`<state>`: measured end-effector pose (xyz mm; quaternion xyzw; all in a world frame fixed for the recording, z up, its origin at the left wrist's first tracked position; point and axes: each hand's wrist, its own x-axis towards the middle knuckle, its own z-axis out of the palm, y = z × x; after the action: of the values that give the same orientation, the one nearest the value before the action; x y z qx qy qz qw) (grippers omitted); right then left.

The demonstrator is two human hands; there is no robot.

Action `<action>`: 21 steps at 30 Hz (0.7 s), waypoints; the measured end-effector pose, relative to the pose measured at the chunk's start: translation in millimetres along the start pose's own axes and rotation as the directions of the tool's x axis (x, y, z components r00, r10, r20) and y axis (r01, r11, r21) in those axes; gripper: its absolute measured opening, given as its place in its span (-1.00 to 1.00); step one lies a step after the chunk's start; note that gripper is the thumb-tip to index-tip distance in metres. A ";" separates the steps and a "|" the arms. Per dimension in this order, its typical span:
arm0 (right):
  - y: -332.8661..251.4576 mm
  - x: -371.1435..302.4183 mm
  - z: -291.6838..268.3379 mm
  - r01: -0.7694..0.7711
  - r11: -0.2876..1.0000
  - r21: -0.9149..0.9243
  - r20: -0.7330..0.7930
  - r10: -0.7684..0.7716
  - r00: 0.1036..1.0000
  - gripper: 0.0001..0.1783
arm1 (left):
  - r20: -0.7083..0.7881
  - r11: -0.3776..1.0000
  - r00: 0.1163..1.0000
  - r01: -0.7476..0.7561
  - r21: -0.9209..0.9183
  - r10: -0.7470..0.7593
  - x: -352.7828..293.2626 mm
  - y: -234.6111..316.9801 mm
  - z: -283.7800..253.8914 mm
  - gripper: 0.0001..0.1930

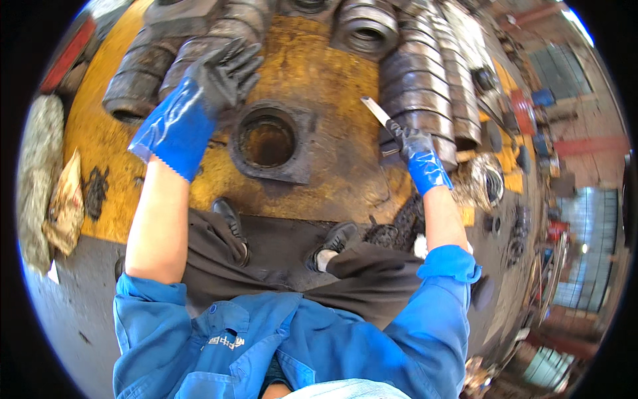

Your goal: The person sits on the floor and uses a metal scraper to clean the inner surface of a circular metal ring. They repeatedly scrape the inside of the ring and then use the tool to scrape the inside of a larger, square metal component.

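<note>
My left hand [229,73], in a blue glove with a blackened palm, is raised with its fingers stretched out and nothing in them. It is beside the grooved metal cylinders [216,46] at the left. My right hand [412,145], gloved the same way, is closed around a narrow, flat metal tool [376,110] whose pale end points up and left. The rest of the tool is hidden by the glove. Between my hands a greasy square metal block [292,169] with a large round bore lies on the yellow plate [332,193].
Ribbed metal cylinders [415,86] lie at the right, with a hollow collar [364,32] at the far side. A dark heap of chain-like parts [402,226] is near my right foot. Crumpled plastic sheeting [41,179] and a stained rag [66,206] lie at the far left.
</note>
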<state>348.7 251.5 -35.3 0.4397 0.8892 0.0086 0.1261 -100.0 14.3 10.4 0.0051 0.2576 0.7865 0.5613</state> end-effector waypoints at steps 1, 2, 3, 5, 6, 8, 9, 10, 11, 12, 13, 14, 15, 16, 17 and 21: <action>22.9 -20.5 -4.2 -0.039 0.999 -0.013 -0.022 0.039 0.999 -0.58 | -0.016 1.000 1.000 0.012 0.003 -0.012 -2.2 -0.8 2.2 -0.57; 45.0 -49.2 -7.1 -0.091 0.996 -0.026 -0.037 0.090 0.995 -0.58 | -0.025 0.999 0.999 0.037 0.001 -0.037 -1.9 -5.1 4.4 -0.56; 64.7 -72.4 -9.2 -0.131 0.991 -0.038 -0.056 0.128 0.990 -0.58 | -0.029 0.999 0.999 0.043 0.002 -0.043 -5.7 -4.3 1.3 -0.56; 102.8 -117.9 -3.2 -0.213 0.976 -0.049 -0.082 0.209 0.975 -0.58 | -0.032 0.997 0.997 0.072 0.018 -0.072 -7.8 -15.3 1.0 -0.56; 119.3 -144.2 0.6 -0.254 0.966 -0.057 -0.087 0.249 0.965 -0.58 | -0.038 0.996 0.996 0.086 0.027 -0.085 -9.4 -19.8 -1.4 -0.56; 149.4 -185.8 14.7 -0.311 0.948 -0.062 -0.095 0.305 0.948 -0.58 | -0.049 0.995 0.995 0.085 0.050 -0.082 -17.6 -22.4 -5.3 -0.56; 163.9 -214.7 24.6 -0.347 0.936 -0.061 -0.100 0.340 0.935 -0.58 | -0.052 0.993 0.994 0.098 0.059 -0.095 -17.6 -27.6 -9.4 -0.56; 177.8 -246.0 36.6 -0.382 0.922 -0.061 -0.100 0.375 0.922 -0.58 | -0.054 0.991 0.993 0.113 0.069 -0.109 -18.1 -31.8 -12.4 -0.57; 192.6 -278.2 56.5 -0.417 0.908 -0.040 -0.100 0.412 0.906 -0.55 | -0.058 0.989 0.991 0.125 0.082 -0.121 -18.1 -36.5 -15.1 -0.57; 197.8 -302.5 70.4 -0.443 0.896 -0.014 -0.100 0.440 0.893 -0.52 | -0.068 0.987 0.990 0.127 0.096 -0.121 -19.5 -37.0 -20.3 -0.57; 198.5 -329.1 87.6 -0.601 0.742 0.295 0.038 0.620 0.784 -0.52 | -0.078 0.985 0.989 0.130 0.113 -0.122 -21.2 -37.4 -25.1 -0.57; 213.9 -372.4 128.7 -0.462 0.826 0.322 -0.194 0.535 0.822 -0.51 | -0.078 0.982 0.988 0.142 0.122 -0.133 -19.2 -41.5 -28.4 -0.57; 207.3 -389.2 144.5 -0.584 0.753 0.303 -0.121 0.639 0.760 -0.49 | -0.089 0.980 0.988 0.140 0.139 -0.128 -21.5 -40.4 -31.4 -0.57; 200.1 -402.7 162.1 -0.599 0.716 0.360 -0.122 0.672 0.730 -0.49 | -0.099 0.979 0.988 0.134 0.155 -0.119 -23.8 -37.9 -35.2 -0.57; 195.2 -411.5 184.3 -0.599 0.681 0.422 -0.126 0.698 0.705 -0.49 | -0.110 0.977 0.989 0.119 0.174 -0.101 -30.4 -32.3 -38.1 -0.57; 224.8 -504.6 324.2 0.247 -0.225 0.942 0.016 0.768 0.640 -0.59 | -0.106 0.961 0.982 0.175 0.214 -0.155 -22.6 -50.5 -42.2 -0.57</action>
<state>892.6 -37.4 -211.4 0.5421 0.4015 -0.4728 -0.5669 -59.7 -10.6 -40.6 0.0114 0.3680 0.7027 0.6088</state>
